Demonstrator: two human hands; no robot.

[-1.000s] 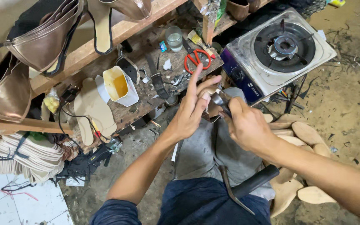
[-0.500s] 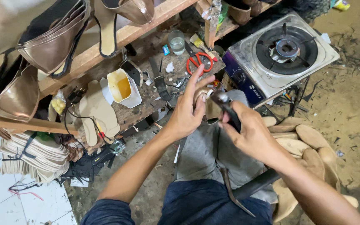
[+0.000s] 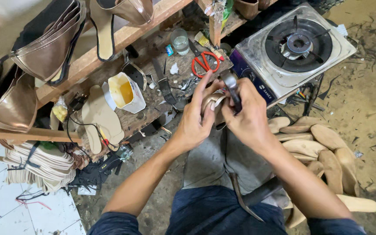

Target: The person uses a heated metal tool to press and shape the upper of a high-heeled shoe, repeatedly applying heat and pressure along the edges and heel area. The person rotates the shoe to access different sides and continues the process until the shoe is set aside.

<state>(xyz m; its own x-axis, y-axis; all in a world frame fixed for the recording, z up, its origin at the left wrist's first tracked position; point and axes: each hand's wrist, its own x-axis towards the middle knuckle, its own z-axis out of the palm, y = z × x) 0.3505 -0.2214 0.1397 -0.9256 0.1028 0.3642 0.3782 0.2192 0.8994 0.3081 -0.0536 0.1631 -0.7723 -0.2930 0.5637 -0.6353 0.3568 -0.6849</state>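
My left hand (image 3: 195, 124) grips the tan shoe piece (image 3: 211, 103), my right hand (image 3: 248, 116) clamps the dark metal pincers (image 3: 231, 89); a slip could tear it or nip my fingers.

Bare forearms, dark blue short sleeves, dark blue trousers, ringless hands (image 3: 223, 117).

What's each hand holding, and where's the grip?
Left hand cups a bronze shoe piece from its left side. Right hand grips a dark metal tool around its handle, head pointing up.
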